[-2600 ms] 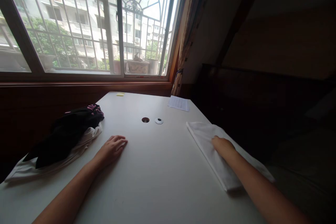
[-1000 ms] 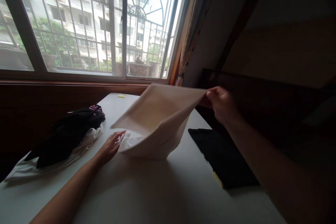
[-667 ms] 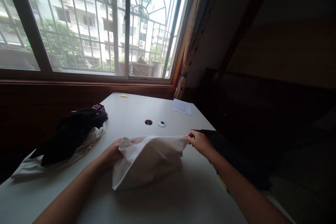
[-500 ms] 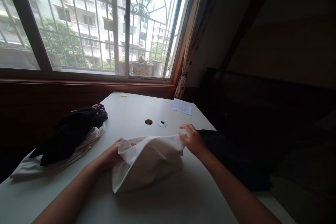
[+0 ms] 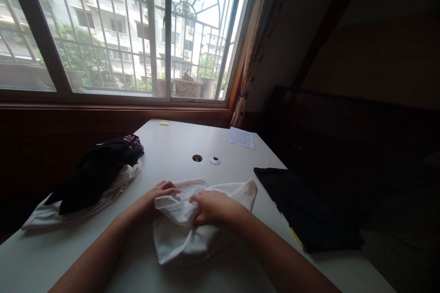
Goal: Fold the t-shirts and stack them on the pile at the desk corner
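A white cloth (image 5: 185, 240), perhaps a garment, lies bunched and partly folded on the white table in front of me. My left hand (image 5: 163, 191) is at its upper left corner, with the fingers curled over the fabric. My right hand (image 5: 215, 208) reaches across the middle of the cloth and pinches a fold between thumb and fingers. The right hand and wrist cover part of the cloth, and its far right corner sticks up beyond them.
On the left lies a heap of black clothing (image 5: 99, 174) over pale cloth (image 5: 48, 219). A dark folded fabric (image 5: 309, 210) lies at the right edge. Farther back are printed papers (image 5: 241, 138), a yellow slip (image 5: 164, 123), a cable hole (image 5: 197, 158) and its round cap (image 5: 215, 160).
My right hand has moved left from the cloth's right corner to its middle and grasped a fold. The cloth is more gathered, and the left hand has come over its edge.
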Demonstrator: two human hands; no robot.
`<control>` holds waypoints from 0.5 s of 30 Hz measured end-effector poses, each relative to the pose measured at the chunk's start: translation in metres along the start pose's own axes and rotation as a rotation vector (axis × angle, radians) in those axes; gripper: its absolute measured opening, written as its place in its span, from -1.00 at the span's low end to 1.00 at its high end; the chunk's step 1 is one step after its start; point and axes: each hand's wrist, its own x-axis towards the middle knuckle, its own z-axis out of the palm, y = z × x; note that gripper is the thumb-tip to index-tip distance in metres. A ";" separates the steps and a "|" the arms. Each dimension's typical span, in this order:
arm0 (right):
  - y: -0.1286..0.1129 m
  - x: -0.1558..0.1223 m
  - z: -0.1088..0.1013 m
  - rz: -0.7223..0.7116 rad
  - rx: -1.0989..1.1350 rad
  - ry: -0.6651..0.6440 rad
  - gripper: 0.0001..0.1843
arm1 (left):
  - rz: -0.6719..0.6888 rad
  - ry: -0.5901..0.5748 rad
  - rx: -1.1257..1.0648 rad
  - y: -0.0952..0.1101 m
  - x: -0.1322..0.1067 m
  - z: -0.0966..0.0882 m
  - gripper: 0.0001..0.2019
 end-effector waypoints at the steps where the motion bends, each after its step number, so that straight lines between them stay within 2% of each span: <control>1: 0.001 -0.003 -0.002 0.002 -0.009 0.020 -0.54 | 0.000 0.003 0.005 0.003 0.000 -0.002 -0.66; 3: 0.006 -0.014 -0.012 0.008 0.010 0.108 -0.83 | -0.007 0.005 0.038 0.009 -0.001 -0.007 -0.73; 4: 0.010 -0.021 -0.019 0.013 0.054 0.188 -0.89 | -0.010 0.007 0.067 0.010 -0.001 -0.009 -0.79; 6: 0.023 -0.039 -0.036 0.029 0.227 0.401 -0.87 | -0.008 0.028 0.136 0.011 -0.002 -0.016 -0.84; 8: 0.042 -0.059 -0.055 0.063 0.468 0.628 -0.84 | 0.014 0.117 0.200 0.008 -0.005 -0.024 -0.77; 10: 0.065 -0.082 -0.072 0.107 0.724 0.889 -0.83 | 0.022 0.304 0.267 0.003 -0.010 -0.034 -0.75; 12: 0.089 -0.105 -0.085 0.120 0.927 1.245 -0.79 | -0.030 0.600 0.350 0.001 -0.015 -0.045 -0.81; 14: 0.112 -0.128 -0.092 0.136 1.010 1.560 -0.73 | -0.124 0.900 0.414 0.000 -0.021 -0.056 -0.88; 15: 0.122 -0.138 -0.092 0.175 0.998 1.648 -0.73 | -0.174 1.018 0.424 0.000 -0.024 -0.060 -0.88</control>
